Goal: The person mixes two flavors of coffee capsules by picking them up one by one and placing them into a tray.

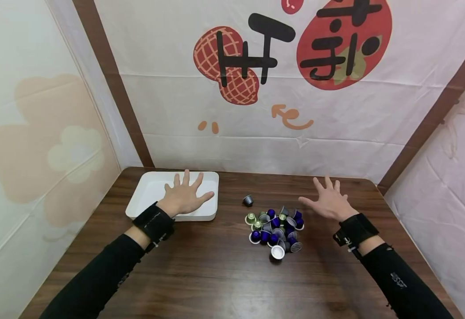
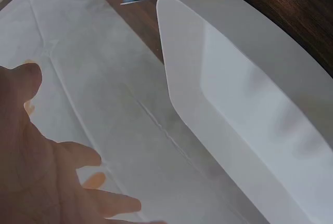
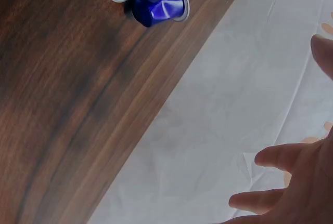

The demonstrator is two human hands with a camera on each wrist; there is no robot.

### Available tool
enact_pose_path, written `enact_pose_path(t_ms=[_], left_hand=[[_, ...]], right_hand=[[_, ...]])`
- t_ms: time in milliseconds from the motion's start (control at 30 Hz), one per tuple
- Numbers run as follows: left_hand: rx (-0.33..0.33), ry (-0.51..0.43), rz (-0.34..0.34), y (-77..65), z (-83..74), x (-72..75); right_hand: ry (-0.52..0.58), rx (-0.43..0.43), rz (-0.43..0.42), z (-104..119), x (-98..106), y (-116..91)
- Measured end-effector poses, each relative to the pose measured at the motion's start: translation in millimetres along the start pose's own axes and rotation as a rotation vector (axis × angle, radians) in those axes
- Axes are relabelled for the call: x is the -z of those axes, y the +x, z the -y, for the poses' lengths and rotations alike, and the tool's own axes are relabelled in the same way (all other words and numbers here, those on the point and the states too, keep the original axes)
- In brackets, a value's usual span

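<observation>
My left hand (image 1: 183, 197) is spread above a white rectangular tray (image 1: 149, 195) at the table's back left, with nothing in its fingers. In the left wrist view, the hand (image 2: 47, 167) is apart from the tray's wall (image 2: 182, 57). My right hand (image 1: 330, 201), fingers also spread and holding nothing, hovers to the right of a pile of coffee capsules (image 1: 274, 228). The capsules are blue, green and grey, several of them lying on their sides. One dark grey capsule (image 1: 248, 200) lies alone behind the pile. A capsule (image 1: 277, 252) at the front shows its white end.
The brown wooden table (image 1: 200, 274) reaches to a white printed cloth wall (image 1: 256, 153) at the back. More cloth hangs on the left (image 1: 57, 177) and right sides. Black bands (image 1: 154, 223) with wrist cameras sit on both wrists.
</observation>
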State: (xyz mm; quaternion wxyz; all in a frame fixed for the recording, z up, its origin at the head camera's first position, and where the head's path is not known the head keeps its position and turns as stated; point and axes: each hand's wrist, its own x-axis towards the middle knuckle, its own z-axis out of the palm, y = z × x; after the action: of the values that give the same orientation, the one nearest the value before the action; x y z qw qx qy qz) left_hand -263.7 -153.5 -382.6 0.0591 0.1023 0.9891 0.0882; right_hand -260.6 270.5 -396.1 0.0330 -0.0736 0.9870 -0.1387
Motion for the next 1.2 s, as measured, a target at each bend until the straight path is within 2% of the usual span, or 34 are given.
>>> enact_pose_path(t_ms=[167, 300, 500, 600, 700, 933, 1033, 1200], left_hand=[[-0.060, 0.009, -0.085, -1.6, 11.4, -0.2], [-0.082, -0.010, -0.152, -5.1, 26.2, 1.3], [-0.091, -0.072, -0.177, -13.9, 54.2, 0.1], [-0.084, -0.068, -0.188, -20.0, 72.5, -2.5], [-0.031, -0.076, -0.193, -26.7, 95.5, -6.6], [0.194, -0.148, -0.131, -42.8, 148.4, -22.8], [0.258, -0.200, -0.075, -44.8, 161.9, -27.5], [0.292, -0.310, 0.027, -38.9, 174.6, -30.1]], right_hand=[[-0.010, 0.032, -0.033, 0.1, -3.0, -4.5], [-0.045, 0.056, -0.043, -1.0, -4.9, -7.5], [-0.007, 0.068, -0.039, -2.5, -8.4, -11.8], [0.019, 0.061, -0.029, -4.9, -11.3, -14.9], [0.049, 0.056, -0.020, -7.5, -15.1, -17.1], [0.081, 0.062, -0.010, -11.5, -21.7, -22.3], [0.098, 0.056, 0.003, -13.5, -24.9, -26.1], [0.111, 0.049, 0.001, -17.6, -30.7, -29.8]])
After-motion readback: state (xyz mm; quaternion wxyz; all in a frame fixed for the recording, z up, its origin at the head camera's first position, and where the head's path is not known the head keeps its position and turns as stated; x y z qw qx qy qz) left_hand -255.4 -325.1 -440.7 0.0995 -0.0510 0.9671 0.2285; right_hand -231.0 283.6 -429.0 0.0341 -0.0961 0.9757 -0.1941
